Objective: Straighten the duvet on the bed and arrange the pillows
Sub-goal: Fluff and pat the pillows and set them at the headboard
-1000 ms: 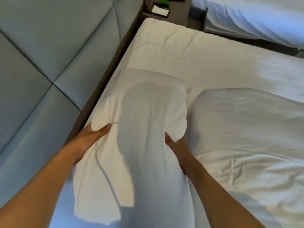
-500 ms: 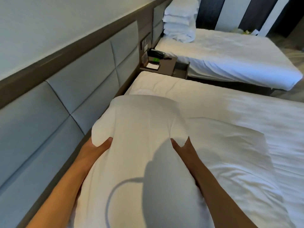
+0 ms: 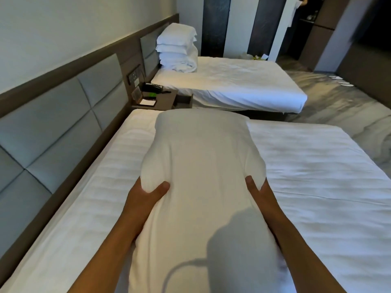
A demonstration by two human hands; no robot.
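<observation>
Obs., head view. White pillow held up lengthwise over the near bed, long axis running 6 to 12 o'clock, far end rounded and bulging.

Left hand grasps the pillow's left edge at about 9 o'clock of its mid-body; thumb on top pressing a dent into the fabric, fingers hidden underneath. Right hand grasps the right edge at about 3 o'clock, thumb visible on top, remaining fingers wrapped out of sight below. Both forearms enter from 6 o'clock.

A dark shadow falls on the pillow's near end (rounded blob with a thin curved line trailing off it).

Near bed: white sheet, faint striping, light wrinkles on the right half. Grey padded headboard runs along 9 to 11 o'clock.

Nightstand at 12 o'clock between the two beds, carrying a dark telephone and a small notepad. Second bed beyond it at 1 o'clock, with a stack of white pillows at its head end.
</observation>
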